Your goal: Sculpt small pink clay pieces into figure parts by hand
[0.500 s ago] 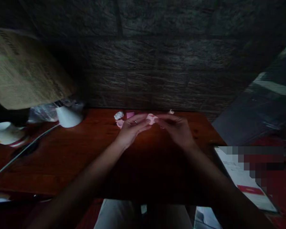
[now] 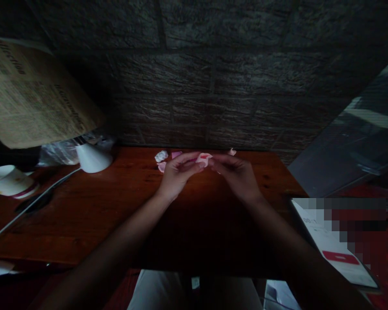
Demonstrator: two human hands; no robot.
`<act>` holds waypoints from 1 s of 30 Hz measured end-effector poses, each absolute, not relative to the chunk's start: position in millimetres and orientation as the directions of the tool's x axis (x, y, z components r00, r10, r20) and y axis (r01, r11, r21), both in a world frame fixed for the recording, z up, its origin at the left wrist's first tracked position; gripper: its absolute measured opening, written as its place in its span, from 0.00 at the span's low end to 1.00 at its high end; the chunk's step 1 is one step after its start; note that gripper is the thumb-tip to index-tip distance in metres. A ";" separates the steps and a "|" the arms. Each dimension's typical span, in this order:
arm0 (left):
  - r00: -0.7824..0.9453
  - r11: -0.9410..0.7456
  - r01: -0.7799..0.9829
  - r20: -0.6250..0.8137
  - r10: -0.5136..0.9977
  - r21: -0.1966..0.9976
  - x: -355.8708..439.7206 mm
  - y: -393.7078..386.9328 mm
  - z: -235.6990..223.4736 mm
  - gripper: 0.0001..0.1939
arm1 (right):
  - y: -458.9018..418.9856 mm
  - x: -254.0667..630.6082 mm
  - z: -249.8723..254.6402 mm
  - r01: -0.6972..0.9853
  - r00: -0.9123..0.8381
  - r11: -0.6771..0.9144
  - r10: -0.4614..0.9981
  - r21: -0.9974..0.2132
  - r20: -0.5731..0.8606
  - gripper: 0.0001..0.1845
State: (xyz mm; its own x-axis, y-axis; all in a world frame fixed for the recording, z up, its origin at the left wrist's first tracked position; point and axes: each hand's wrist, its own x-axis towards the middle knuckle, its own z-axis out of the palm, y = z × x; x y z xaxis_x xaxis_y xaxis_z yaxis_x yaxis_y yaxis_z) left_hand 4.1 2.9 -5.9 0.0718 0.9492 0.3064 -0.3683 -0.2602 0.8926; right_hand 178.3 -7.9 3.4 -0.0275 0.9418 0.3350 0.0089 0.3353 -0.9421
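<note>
Closest to the person, at the near edge of the dark red-brown wooden table, a bit of pale cloth shows low down, maybe a lap. It is too dark there to tell.

To the right of the table's near corner lies a white paper sheet with a red mark. Part of it is blurred out.

Two bare arms reach out over the table from the near edge. The left hand and the right hand meet over the far half of the table. Both hands have fingers bent and pressed together at the tips. They pinch one small pink folded piece of paper between them. The left hand holds its left side and the right hand holds its right side. The paper is held up, just above the table top.

Just past the hands, on the table's far edge, lie small pink and white paper scraps. One more tiny pink scrap lies to the right of them.

On the far left part of the table stands a white cone-shaped lamp base. A grey cord runs from it across the table. A tan lamp shade with printed words hangs above it. Left of the table sits a white paper cup.

Behind the table stands a dark grey brick wall.
</note>
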 end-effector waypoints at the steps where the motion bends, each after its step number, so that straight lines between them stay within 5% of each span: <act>1: 0.075 -0.267 -0.359 0.313 0.947 0.894 3.9 2.8 -5.8 0.17 | -8.5 177.7 4.0 0.017 -0.034 0.359 0.933 -0.933 0.359 0.13; 19: 0.072 -0.330 -0.298 0.366 0.928 0.896 4.7 0.7 -7.1 0.18 | -14.4 174.1 -0.6 0.272 -0.002 0.576 0.801 -0.771 0.598 0.08; 30: 0.113 -0.357 -0.227 0.389 0.914 0.906 0.1 5.5 -10.6 0.16 | -13.5 191.0 16.2 0.438 -0.332 0.758 0.636 -0.483 0.696 0.12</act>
State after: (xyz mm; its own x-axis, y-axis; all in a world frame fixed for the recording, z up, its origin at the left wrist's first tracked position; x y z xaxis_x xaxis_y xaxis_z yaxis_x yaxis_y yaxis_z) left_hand 0.1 5.5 -10.6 0.1127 0.9144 0.3889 -0.2266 -0.3574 0.9060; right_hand 191.0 -13.5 16.2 -0.3323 0.6360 0.6965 0.4383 0.7580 -0.4831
